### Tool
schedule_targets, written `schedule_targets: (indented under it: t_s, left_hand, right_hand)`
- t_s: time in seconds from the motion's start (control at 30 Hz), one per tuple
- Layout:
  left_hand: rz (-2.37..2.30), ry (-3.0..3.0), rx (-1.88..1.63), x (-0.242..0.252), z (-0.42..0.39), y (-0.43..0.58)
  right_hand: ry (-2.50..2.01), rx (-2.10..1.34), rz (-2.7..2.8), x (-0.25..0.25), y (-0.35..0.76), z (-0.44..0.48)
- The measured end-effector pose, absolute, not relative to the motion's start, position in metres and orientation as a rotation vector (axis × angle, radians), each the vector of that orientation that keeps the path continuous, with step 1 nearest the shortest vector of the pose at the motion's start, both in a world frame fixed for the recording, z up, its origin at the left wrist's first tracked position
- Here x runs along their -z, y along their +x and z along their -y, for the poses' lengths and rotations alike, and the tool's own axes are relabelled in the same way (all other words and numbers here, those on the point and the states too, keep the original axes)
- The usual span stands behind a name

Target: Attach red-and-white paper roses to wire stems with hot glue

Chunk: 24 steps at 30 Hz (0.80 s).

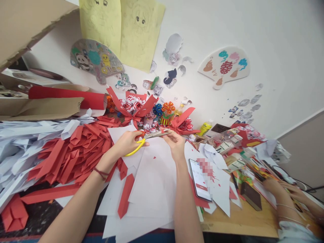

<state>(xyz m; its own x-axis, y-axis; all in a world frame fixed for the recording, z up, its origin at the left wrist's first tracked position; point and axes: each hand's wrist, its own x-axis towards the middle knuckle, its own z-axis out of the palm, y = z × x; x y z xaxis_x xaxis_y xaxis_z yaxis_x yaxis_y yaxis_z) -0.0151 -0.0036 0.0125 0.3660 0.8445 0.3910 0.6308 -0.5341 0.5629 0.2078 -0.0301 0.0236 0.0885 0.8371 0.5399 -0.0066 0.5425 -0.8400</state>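
My left hand (129,143) is closed around the handles of a pair of scissors (136,149) with yellow and orange grips. The blades point right, toward my right hand (175,143). Thumb and fingers of that hand pinch a small piece of red paper (162,130) at the blade tips; how far the blades cut into it is too small to tell. Below both hands lie white paper sheets (155,179), with a tiny red scrap (154,157) on top. A folded red paper strip (126,195) rests near my left forearm.
Heaps of folded red paper (83,152) and white paper (17,152) fill the left side. Paper flower bouquets (133,104) stand against the wall. To the right are a phone (199,179), a dark box (251,195), and another person's hands and forearms (274,190).
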Motion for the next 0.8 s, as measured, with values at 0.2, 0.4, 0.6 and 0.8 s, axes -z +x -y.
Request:
schedule_targets:
  t_s: [0.2,0.4,0.6,0.8]
  left_hand:
    - [-1.3,2.313,-0.962,-0.01,0.002,-0.014]
    - [-1.269,2.32,-0.977,-0.011,0.002,-0.014]
    - [-1.226,2.298,-0.993,-0.011,0.003,-0.012]
    - [-1.198,2.228,-1.008,-0.014,0.008,-0.004]
  right_hand:
    - [-0.806,-0.721,1.34,-0.025,0.207,0.031]
    - [-0.774,-0.723,1.343,-0.025,0.206,0.03]
    - [-0.761,-0.698,1.351,-0.027,0.202,0.032]
    - [-0.754,-0.666,1.193,-0.019,0.197,0.026]
